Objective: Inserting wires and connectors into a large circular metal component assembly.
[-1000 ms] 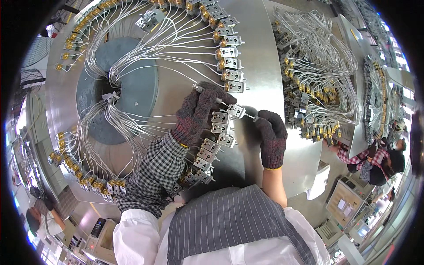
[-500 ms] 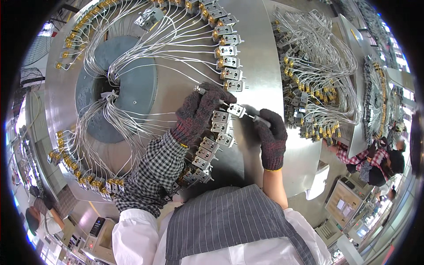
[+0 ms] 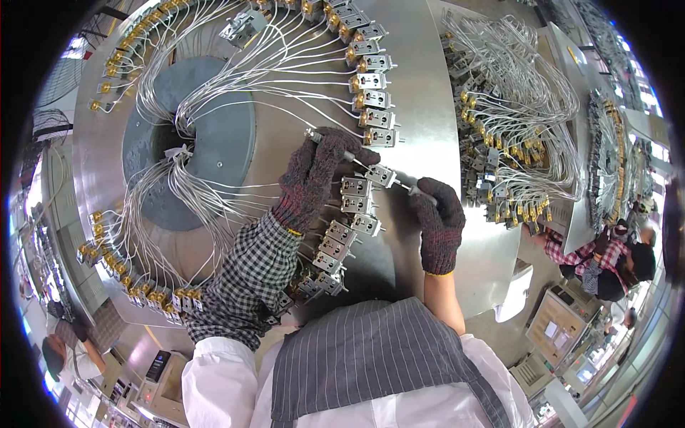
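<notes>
A small silver metal block (image 3: 381,175) with round holes sits on the steel table between my hands. My left hand (image 3: 307,178), in a dark knit glove, is closed on a slim metal rod-shaped tool (image 3: 349,156) whose thin end points at the block's left end. On the other side, my gloved right hand (image 3: 440,225) grips a grey-handled tool (image 3: 415,191) like a screwdriver, its thin shaft reaching the block's right end. Whether either tip sits inside the block is too small to tell. More blocks (image 3: 354,187) stand in a curved row nearer to me.
Wired blocks (image 3: 376,100) continue the ring along the table (image 3: 421,85). White cables (image 3: 214,93) run to a grey disc (image 3: 239,153) in the middle. A loose metal unit (image 3: 243,28) lies at the back. Cable bundles with brass-coloured ends (image 3: 528,146) fill the surface at right.
My left hand has shifted slightly up and left, and more of its tool shows between fingers and block. The ring of blocks sits slightly further right. My right hand has barely moved.
</notes>
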The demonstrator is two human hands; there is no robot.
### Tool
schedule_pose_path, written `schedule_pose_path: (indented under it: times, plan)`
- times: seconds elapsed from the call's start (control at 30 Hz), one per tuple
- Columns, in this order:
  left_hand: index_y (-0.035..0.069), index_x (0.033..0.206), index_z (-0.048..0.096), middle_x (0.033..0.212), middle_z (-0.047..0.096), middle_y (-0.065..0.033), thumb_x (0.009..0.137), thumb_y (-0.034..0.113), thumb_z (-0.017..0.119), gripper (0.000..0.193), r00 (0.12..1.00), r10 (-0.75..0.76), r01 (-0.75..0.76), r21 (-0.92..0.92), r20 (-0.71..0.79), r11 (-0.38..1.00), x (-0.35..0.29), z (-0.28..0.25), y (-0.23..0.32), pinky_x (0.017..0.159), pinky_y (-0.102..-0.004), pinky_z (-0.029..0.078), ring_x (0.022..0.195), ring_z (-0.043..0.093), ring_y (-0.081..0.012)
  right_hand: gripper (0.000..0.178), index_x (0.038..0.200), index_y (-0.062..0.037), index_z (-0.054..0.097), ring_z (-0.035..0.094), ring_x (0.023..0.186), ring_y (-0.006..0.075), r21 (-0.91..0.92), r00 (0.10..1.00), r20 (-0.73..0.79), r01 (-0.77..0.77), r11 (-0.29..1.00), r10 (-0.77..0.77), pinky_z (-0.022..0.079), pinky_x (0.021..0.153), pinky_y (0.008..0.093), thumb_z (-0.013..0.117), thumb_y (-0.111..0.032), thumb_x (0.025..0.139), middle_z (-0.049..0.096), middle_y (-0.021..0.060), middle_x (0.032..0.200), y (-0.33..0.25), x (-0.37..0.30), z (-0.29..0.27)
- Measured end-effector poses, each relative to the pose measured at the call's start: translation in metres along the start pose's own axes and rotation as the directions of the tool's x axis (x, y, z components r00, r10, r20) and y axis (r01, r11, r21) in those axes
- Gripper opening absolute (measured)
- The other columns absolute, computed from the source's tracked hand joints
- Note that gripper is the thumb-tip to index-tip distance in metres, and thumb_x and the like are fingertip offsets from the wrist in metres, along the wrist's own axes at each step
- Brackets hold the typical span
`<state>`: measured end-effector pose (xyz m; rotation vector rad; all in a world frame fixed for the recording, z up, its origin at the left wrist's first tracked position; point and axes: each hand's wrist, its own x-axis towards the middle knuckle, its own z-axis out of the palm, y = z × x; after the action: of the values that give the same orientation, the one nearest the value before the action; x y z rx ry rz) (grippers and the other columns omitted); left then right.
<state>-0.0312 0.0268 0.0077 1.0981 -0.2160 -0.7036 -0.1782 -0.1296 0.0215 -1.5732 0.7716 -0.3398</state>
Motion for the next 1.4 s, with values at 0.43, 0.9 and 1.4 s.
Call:
schedule_pose_path:
  times: [0.43,0.9,1.4]
  plan:
    - [0.0,0.102,0.054,0.096,0.062,-0.0116,0.101,0.027,0.04,0.031,0.966,0.204,-0.164,0.238,-0.157,0.957,-0.016,-0.005,0.006,0.083,-0.0361,0.053,0.092,0.063,-0.0222,0.024,0.108,-0.0011,0.062,0.059,0.091,0.0135,0.051,0.995,0.055,-0.083,0.995,0.08,0.048,0.08,0.0258,0.061,-0.003,0.084,0.063,0.0053,0.101,-0.008,-0.001,-0.003]
    - [0.0,0.102,0.058,0.101,0.065,-0.0129,0.101,0.035,0.041,0.039,0.981,-0.16,0.148,-0.115,-0.111,0.982,-0.037,0.006,0.015,0.081,-0.0329,0.054,0.092,0.063,-0.0201,0.024,0.108,-0.0005,0.063,0.06,0.086,0.0132,-0.011,0.994,0.076,-0.08,0.997,0.08,0.048,0.077,0.0242,0.061,-0.002,0.084,0.065,0.0057,0.098,-0.003,-0.004,-0.004]
    - [-0.001,0.102,0.057,0.099,0.064,-0.0117,0.097,0.012,0.05,0.015,0.993,-0.035,0.023,-0.103,-0.114,0.994,-0.033,-0.01,0.002,0.082,-0.0322,0.053,0.092,0.063,-0.0199,0.031,0.112,0.0013,0.059,0.059,0.079,0.0135,-0.165,0.846,0.485,-0.159,0.973,0.221,0.048,0.072,0.0253,0.059,-0.01,0.084,0.063,0.0062,0.092,-0.035,0.041,-0.017]
